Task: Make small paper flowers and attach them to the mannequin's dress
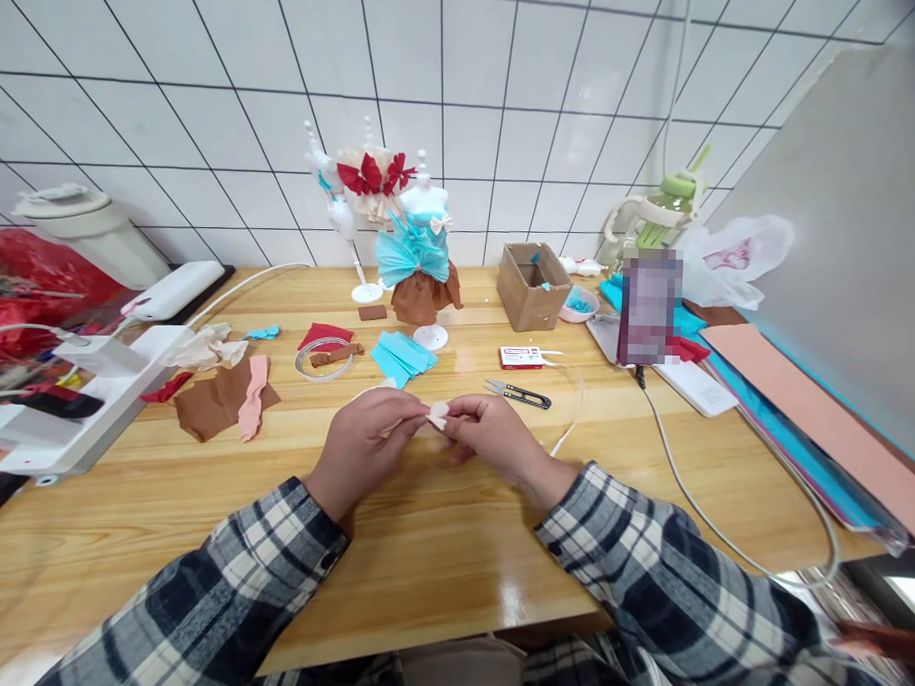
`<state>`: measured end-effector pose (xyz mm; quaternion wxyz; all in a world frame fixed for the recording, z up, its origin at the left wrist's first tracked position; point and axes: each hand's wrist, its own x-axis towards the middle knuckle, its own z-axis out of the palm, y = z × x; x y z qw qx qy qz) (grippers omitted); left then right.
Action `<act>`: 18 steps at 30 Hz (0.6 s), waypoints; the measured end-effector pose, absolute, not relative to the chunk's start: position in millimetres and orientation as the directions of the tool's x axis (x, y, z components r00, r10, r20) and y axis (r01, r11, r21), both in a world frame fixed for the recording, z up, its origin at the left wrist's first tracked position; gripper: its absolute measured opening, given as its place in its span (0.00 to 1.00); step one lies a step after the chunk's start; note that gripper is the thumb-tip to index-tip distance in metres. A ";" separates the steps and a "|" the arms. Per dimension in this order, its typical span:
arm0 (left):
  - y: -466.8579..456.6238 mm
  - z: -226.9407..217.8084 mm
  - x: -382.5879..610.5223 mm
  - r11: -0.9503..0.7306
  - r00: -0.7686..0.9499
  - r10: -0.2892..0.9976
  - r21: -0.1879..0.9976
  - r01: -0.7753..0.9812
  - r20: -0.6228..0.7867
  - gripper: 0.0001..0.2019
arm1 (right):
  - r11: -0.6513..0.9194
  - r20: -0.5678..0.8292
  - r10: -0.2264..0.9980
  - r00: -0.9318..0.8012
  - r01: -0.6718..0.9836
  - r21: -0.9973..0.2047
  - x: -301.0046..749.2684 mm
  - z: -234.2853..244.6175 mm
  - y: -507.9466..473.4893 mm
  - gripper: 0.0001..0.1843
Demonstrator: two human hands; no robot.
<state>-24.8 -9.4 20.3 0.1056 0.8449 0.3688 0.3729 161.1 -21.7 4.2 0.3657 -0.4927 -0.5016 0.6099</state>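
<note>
Above the wooden table, a small cream piece of crinkled paper or cloth (438, 412), bunched rather like a bow, is pinched between both hands. My left hand (368, 435) grips its left side with thumb and forefinger. From the other side, the fingertips of my right hand (499, 440) are closed on it too, partly hiding it. Just beyond the hands lie folded blue sheets (403, 358). Thread snips (520, 393) rest beyond my right hand, near a small red and white box (521, 358) with a thin white strip by it.
Miniature dress forms (424, 202) wearing blue, brown, red and cream pieces stand near the tiled wall. A cardboard box (530, 291) is right of them. Left are scraps (219, 405) and a power strip (87, 410); right, a phone (649, 310), its cable and coloured sheets (823, 396).
</note>
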 end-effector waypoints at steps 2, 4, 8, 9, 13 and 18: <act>-6.3 21.7 -31.3 -0.841 0.610 0.526 0.256 0.477 0.593 0.08 | -0.267 -0.276 0.907 -0.318 0.073 -0.961 166.0 3.1 -17.6 0.08; -2.7 23.6 -37.8 -0.913 0.724 0.366 0.074 0.402 0.585 0.09 | -0.118 -0.182 0.917 -0.356 0.194 -0.974 171.5 2.0 -14.3 0.05; -1.1 28.1 -43.3 -0.944 0.855 0.239 -0.095 0.315 0.460 0.10 | 0.406 0.176 0.866 -0.468 0.453 -0.794 180.1 -0.5 -10.1 0.07; -2.1 29.0 -42.9 -0.943 0.881 0.258 -0.093 0.318 0.398 0.11 | 0.484 0.215 0.835 -0.506 0.491 -0.724 181.2 -1.0 -9.8 0.07; -7.2 31.1 -38.9 -0.930 0.924 0.356 -0.041 0.365 0.139 0.11 | 0.595 0.214 0.780 -0.588 0.591 -0.545 181.6 -1.4 -12.0 0.08; -7.1 26.7 -36.0 -0.909 0.905 0.418 0.049 0.415 0.083 0.10 | 0.666 0.237 0.738 -0.632 0.625 -0.408 180.8 2.7 -16.8 0.08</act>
